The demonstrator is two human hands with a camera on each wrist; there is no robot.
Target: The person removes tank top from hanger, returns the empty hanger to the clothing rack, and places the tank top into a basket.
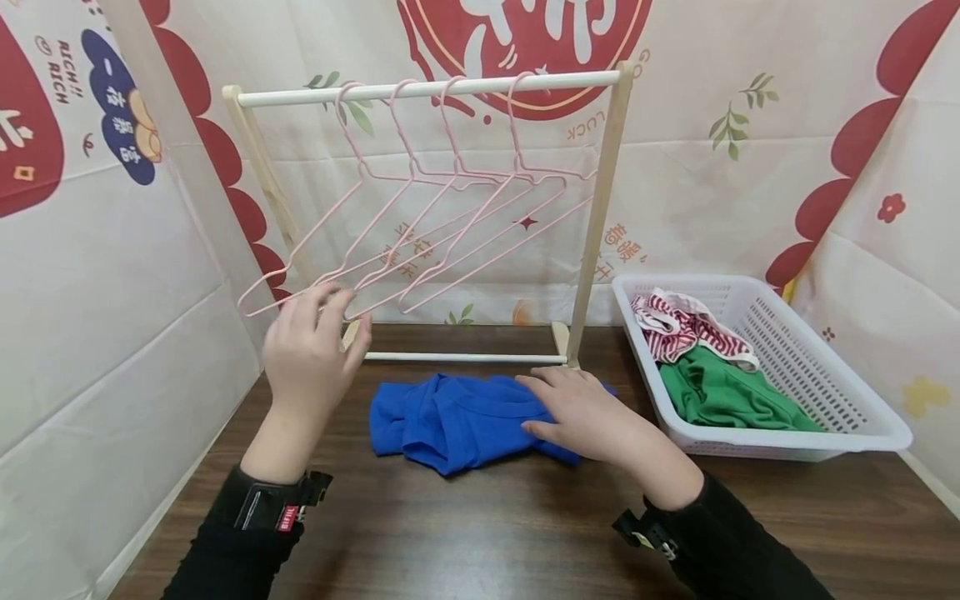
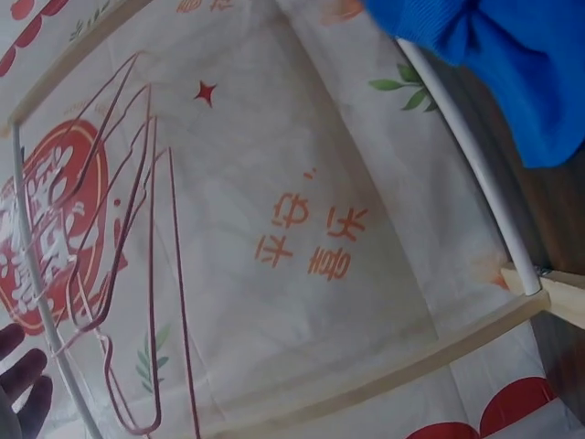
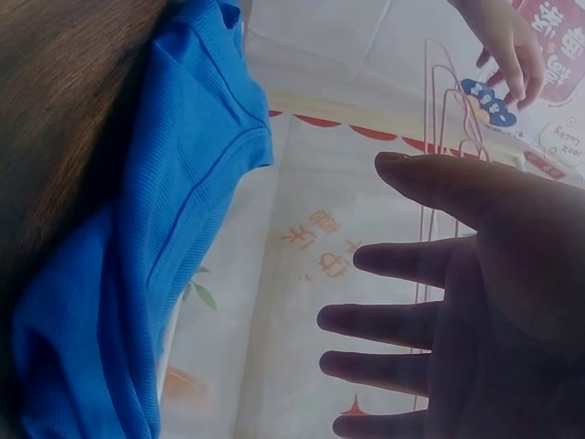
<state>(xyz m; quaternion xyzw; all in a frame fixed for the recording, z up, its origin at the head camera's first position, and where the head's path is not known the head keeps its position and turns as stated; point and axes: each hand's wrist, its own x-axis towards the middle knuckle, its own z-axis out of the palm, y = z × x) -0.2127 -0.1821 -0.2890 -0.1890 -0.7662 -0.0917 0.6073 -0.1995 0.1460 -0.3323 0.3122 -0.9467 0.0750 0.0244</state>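
My left hand (image 1: 311,350) is raised in front of the lower left ends of several pink hangers (image 1: 450,175), its fingers loosely bent and holding nothing. Only a few of its fingertips (image 2: 23,375) show at the left edge of the left wrist view. A crumpled blue garment (image 1: 461,421) lies on the table below the rack. Over the garment's right part is my right hand (image 1: 581,412). In the right wrist view the fingers (image 3: 393,320) of that hand are spread and straight, apart from the blue cloth (image 3: 183,165).
The hangers hang on the white top bar (image 1: 300,97) of a small wooden rack (image 1: 600,200). To the right stands a white plastic basket (image 1: 847,375) with a green garment (image 1: 720,392) and a red-and-white striped one (image 1: 675,329). Printed cloth walls (image 1: 697,208) enclose the wooden table (image 1: 465,533).
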